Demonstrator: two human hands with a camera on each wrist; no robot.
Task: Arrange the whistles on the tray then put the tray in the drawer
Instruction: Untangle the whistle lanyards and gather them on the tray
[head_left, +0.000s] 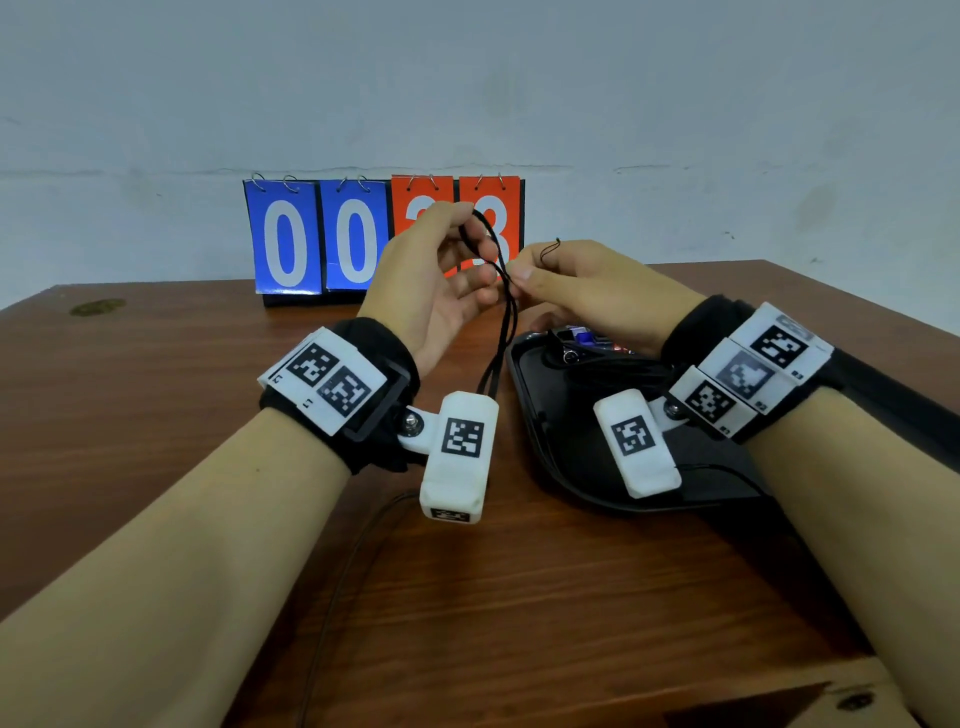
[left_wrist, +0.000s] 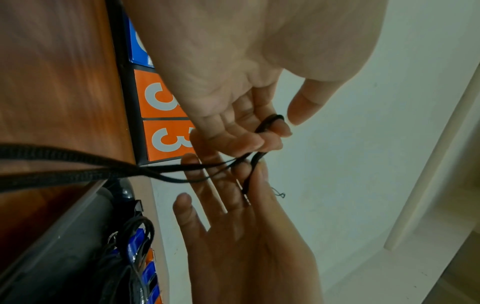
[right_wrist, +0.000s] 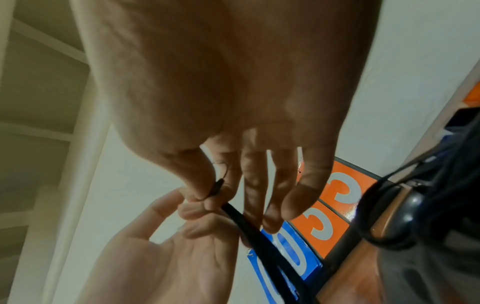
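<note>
Whistle cord (head_left: 501, 312): looped over left hand (head_left: 431, 280) fingers, end pinched by right hand (head_left: 582, 291); best coiled snugly, then laid onto tray (head_left: 561, 457).

hands (head_left: 470, 275): 2 | tray (head_left: 561, 457): 1 | scoreboard (head_left: 384, 241): 1 | whistles (head_left: 584, 340): perhaps 3, tangled

We see a brown wood-grain bench (head_left: 156, 405) with a dull greenish stain (head_left: 97, 307) near its far left corner. At its back edge stands a flip scoreboard (head_left: 384, 239) on a black base, upright just before a pale grey-white wall (head_left: 467, 78): two blue cards (head_left: 317, 241) showing 0 and 0, then two orange-red cards (head_left: 488, 208) showing 3 and 3, all hung on small metal rings (head_left: 291, 182).
</note>
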